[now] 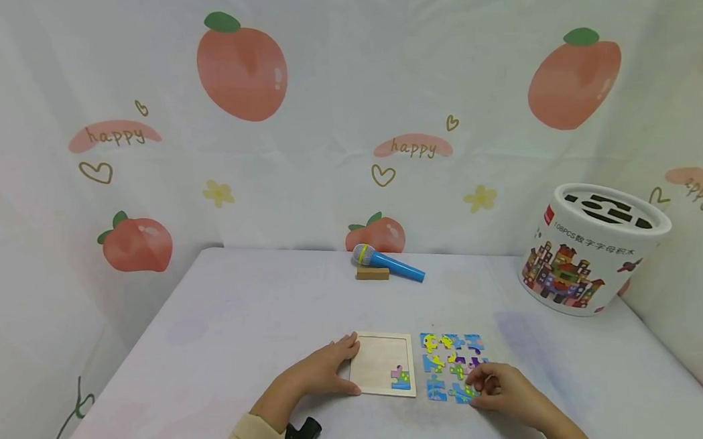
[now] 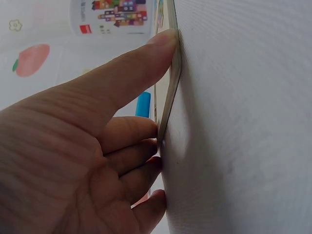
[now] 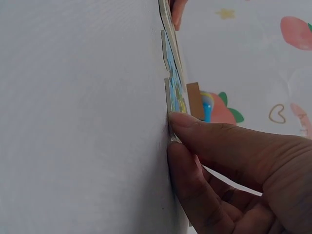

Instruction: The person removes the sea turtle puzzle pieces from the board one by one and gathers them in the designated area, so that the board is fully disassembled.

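Observation:
A shallow wooden puzzle tray [image 1: 375, 359] lies on the table with one colourful jigsaw piece [image 1: 401, 379] in its lower right corner. My left hand [image 1: 321, 371] rests against the tray's left side, thumb at the near corner and fingers spread toward the far one. In the left wrist view, the thumb [image 2: 161, 46] presses on the tray's edge. Right of the tray are several loose jigsaw pieces [image 1: 436, 387]. My right hand [image 1: 503, 388] pinches a blue-and-green jigsaw piece [image 1: 463, 394] at the near right of that group. Its fingers partly cover the piece.
Toward the back lie a blue toy microphone [image 1: 393, 265] and a small brown block [image 1: 371, 274]. A white lidded bucket [image 1: 589, 252] stands at the back right. Near my left sleeve is a black object [image 1: 302, 435]. A printed cloth [image 1: 301, 182] hangs behind the table.

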`<state>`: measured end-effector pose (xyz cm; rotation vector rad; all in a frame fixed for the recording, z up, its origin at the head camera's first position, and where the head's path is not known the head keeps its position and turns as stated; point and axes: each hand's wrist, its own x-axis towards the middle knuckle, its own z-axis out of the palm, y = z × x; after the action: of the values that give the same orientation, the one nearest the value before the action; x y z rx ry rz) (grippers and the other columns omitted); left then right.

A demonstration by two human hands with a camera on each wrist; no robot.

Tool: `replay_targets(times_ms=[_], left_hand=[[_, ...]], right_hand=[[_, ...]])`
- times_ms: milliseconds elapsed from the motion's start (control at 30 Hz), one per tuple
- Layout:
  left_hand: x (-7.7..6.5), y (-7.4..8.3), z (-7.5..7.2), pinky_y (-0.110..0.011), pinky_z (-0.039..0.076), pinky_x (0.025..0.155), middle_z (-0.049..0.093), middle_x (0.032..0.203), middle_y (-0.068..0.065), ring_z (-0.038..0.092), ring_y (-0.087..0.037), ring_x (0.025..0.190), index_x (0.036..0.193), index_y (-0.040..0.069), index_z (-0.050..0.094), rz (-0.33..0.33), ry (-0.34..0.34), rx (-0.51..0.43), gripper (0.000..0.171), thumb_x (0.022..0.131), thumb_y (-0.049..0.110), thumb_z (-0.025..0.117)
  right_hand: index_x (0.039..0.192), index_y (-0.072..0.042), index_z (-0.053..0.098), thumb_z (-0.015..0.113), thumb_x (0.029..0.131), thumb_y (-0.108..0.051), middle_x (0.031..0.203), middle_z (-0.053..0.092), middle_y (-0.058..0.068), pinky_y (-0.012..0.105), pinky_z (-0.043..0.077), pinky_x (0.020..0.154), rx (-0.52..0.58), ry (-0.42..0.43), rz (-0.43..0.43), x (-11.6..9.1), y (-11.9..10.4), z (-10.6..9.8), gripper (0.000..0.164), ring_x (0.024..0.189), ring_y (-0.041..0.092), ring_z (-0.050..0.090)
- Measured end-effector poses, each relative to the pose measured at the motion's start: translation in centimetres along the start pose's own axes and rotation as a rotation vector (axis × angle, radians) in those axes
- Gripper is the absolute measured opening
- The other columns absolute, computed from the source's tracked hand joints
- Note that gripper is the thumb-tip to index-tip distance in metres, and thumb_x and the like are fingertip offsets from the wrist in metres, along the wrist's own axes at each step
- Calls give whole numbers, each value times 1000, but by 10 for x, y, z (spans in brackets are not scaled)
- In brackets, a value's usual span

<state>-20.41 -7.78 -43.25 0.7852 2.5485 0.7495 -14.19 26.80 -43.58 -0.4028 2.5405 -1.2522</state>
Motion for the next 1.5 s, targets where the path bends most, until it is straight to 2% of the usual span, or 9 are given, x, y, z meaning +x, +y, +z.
replay_targets(times_ms=[567, 867, 1100, 1367, 1500], left_hand=[[0, 1, -2, -48, 22, 114, 25, 154, -11, 23, -30, 142, 142, 3, 37, -11, 0, -4, 82, 76, 33, 76], [0, -1, 0, -48, 22, 114, 25, 154, -11, 23, -29, 142, 142, 3, 36, -1, 2, -4, 83, 76, 34, 76], [0, 0, 0, -48, 22, 114, 25, 154, -11, 23, -30, 142, 142, 3, 37, -8, -1, -14, 83, 75, 34, 76], [-2, 1, 1, -49, 23, 114, 25, 154, -9, 24, -30, 142, 142, 4, 38, -20, 5, -13, 83, 75, 35, 76], [-2, 1, 1, -50, 23, 113, 25, 154, -9, 24, -31, 142, 142, 5, 38, -23, 3, -15, 83, 75, 35, 76]], right_hand=[[95, 4, 61, 77, 75, -17, 83, 58, 5, 20, 47, 56, 18, 13, 14, 3, -1, 0, 33, 66, 0, 50], [92, 3, 63, 76, 75, -17, 81, 61, 6, 20, 47, 56, -36, 37, -54, 6, -7, -5, 28, 66, -2, 50], [92, 2, 65, 76, 76, -18, 86, 64, 7, 19, 50, 61, -73, 40, -57, 15, -17, -4, 27, 70, -1, 51], [96, -1, 68, 77, 76, -20, 92, 65, 6, 18, 52, 66, -88, -7, -64, 33, -29, 7, 29, 76, 4, 54], [96, -1, 68, 77, 75, -19, 93, 66, 6, 18, 52, 67, -106, -19, -95, 41, -34, 12, 28, 77, 5, 55]])
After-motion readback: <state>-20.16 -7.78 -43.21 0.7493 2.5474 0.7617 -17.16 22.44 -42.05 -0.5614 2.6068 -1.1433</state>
